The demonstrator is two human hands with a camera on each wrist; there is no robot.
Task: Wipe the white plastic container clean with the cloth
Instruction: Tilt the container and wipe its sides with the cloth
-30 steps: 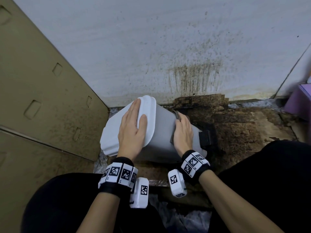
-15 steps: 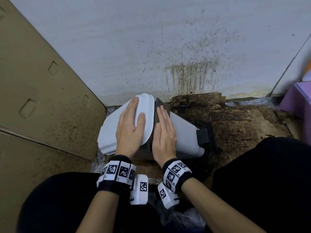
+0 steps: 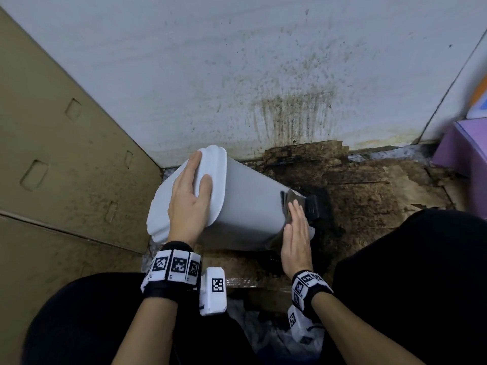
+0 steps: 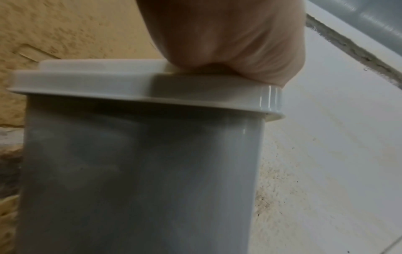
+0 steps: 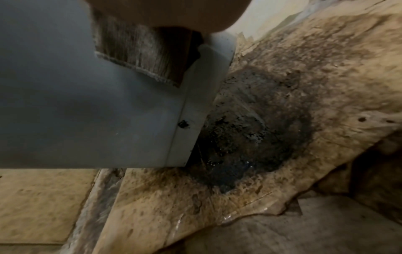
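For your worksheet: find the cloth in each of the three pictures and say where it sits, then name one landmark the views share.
Head: the cloth is right of centre, under the right hand, near the white container's base.
Left wrist: not in it.
Right wrist: upper left of centre, flat on the container's side.
Shared landmark: the container's grey-white wall, in all three.

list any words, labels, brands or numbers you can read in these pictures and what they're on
No readable words, brands or numbers in any view.
Wrist bands and the white blocks below them: only black-and-white square code patterns, no letters.
White container, its lid and the cloth: plain, no label shows.
Orange and blue item at the right edge: cut off and blurred, unreadable.
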